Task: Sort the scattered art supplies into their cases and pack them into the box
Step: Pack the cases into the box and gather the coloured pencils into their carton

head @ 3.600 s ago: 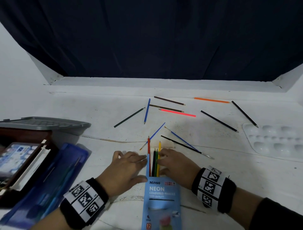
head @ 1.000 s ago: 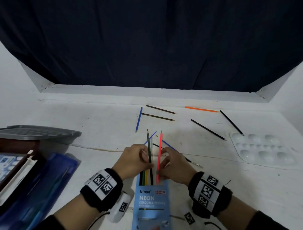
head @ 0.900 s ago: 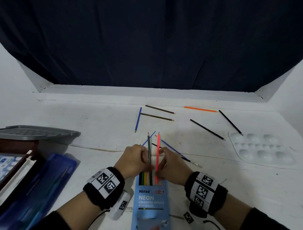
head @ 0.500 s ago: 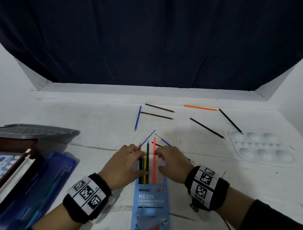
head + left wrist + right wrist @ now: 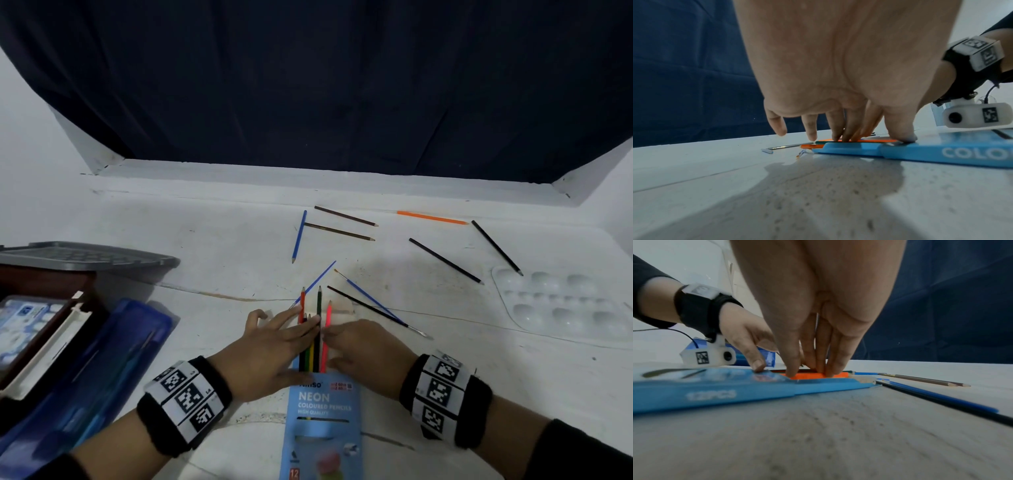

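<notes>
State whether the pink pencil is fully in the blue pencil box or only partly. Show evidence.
Partly in: the pink pencil enters the blue pencil box, but its tip end sticks out.

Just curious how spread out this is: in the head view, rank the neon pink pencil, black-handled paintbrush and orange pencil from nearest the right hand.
1. neon pink pencil: touching the right hand, on its left.
2. black-handled paintbrush: just beyond the hand.
3. orange pencil: far back, rightward.

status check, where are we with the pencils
Left hand presses the green pencil, right hand the pink pencil. Both half into the pencil box, not seated. Black brush close by the box mouth; blue pencil and others loose beyond.
</notes>
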The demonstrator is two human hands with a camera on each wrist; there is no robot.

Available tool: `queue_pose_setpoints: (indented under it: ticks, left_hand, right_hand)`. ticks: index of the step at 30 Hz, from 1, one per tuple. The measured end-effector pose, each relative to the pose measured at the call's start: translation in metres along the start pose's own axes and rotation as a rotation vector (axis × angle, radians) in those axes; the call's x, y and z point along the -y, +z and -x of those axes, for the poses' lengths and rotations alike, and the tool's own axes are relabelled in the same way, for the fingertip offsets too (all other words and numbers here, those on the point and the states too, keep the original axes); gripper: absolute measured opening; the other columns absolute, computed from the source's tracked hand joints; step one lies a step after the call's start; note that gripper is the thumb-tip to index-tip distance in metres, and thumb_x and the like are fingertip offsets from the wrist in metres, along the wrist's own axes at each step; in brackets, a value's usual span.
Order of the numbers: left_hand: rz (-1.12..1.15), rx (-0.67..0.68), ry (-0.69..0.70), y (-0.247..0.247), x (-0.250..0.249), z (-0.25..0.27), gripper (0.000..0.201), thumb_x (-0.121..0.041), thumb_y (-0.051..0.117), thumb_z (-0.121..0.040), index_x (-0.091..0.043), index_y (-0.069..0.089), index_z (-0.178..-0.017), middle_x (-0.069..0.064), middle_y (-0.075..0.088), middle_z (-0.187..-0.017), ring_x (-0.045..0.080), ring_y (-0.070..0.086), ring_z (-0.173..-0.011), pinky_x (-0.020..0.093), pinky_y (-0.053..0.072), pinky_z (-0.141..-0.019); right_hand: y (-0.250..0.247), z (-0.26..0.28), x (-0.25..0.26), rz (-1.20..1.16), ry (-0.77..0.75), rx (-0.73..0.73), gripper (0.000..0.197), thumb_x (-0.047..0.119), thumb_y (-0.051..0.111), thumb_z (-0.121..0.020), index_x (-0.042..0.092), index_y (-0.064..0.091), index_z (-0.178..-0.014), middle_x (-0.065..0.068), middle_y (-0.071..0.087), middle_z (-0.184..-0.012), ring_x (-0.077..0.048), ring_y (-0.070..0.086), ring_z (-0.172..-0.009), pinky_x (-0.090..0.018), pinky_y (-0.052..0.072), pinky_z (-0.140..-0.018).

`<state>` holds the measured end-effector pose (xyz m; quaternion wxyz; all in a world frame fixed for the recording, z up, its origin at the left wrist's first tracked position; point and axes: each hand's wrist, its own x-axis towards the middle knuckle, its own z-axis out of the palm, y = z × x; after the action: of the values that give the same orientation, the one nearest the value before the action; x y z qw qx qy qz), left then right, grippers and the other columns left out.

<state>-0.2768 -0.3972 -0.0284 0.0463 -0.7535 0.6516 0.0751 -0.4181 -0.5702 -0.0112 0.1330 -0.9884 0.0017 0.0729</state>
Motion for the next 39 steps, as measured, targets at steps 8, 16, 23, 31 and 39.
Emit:
queue_pose_setpoints:
  ticks: [8, 16, 23, 31, 39]
  left_hand:
    - [0.01, 0.102, -0.015, -0.007, 0.0, -0.006, 0.097, -0.086, 0.01, -0.078, -0.03, 0.017, -0.157, -0.02, 0.009, -0.164, 0.016, 0.0, -0.154, 0.052, 0.02, -0.105]
    - [-0.038, -0.291, 0.136, 0.0, -0.016, 0.006, 0.018, -0.051, 0.063, -0.083, -0.042, 0.067, -0.098, -0.028, 0.065, -0.104, 0.006, 0.056, -0.111, 0.044, 0.022, -0.092]
    - [0.113, -0.215, 0.088, -0.011, -0.013, 0.003, 0.02, -0.046, 0.073, -0.079, -0.042, 0.068, -0.098, -0.026, 0.066, -0.096, 0.002, 0.052, -0.103, 0.036, 0.016, -0.091]
    - [0.235, -0.188, 0.082, -0.032, -0.005, -0.009, 0.015, -0.048, 0.06, -0.088, -0.04, 0.066, -0.099, -0.024, 0.063, -0.095, -0.005, 0.049, -0.1, 0.037, 0.021, -0.097]
    - [0.368, -0.493, -0.22, -0.059, 0.057, -0.072, 0.029, -0.055, 0.046, -0.086, -0.045, 0.063, -0.108, -0.02, 0.06, -0.091, -0.001, 0.06, -0.081, 0.037, 0.041, -0.081]
  right_hand:
    - [0.011, 0.012, 0.001, -0.109, -0.109, -0.037, 0.024, 0.007, 0.047, -0.09, 0.012, 0.069, -0.098, -0.005, 0.071, -0.098, -0.02, 0.063, -0.087, -0.024, 0.04, -0.073]
    - [0.011, 0.01, -0.008, -0.202, -0.132, -0.064, 0.028, 0.011, 0.047, -0.085, 0.018, 0.071, -0.097, 0.003, 0.071, -0.099, -0.013, 0.064, -0.088, -0.031, 0.051, -0.077]
    - [0.011, 0.015, -0.007, -0.255, -0.125, -0.106, 0.034, 0.008, 0.052, -0.086, 0.023, 0.073, -0.109, 0.004, 0.075, -0.102, -0.013, 0.068, -0.088, -0.031, 0.052, -0.079]
    - [-0.01, 0.025, -0.031, -0.536, 0.071, -0.549, 0.016, 0.004, 0.066, -0.086, 0.015, 0.076, -0.093, 0.01, 0.074, -0.089, 0.003, 0.066, -0.083, -0.009, 0.047, -0.078]
    - [-0.043, 0.031, -0.154, -0.128, 0.557, -0.545, 0.032, 0.015, 0.059, -0.091, 0.016, 0.061, -0.122, -0.004, 0.063, -0.109, -0.022, 0.057, -0.103, -0.038, 0.051, -0.087]
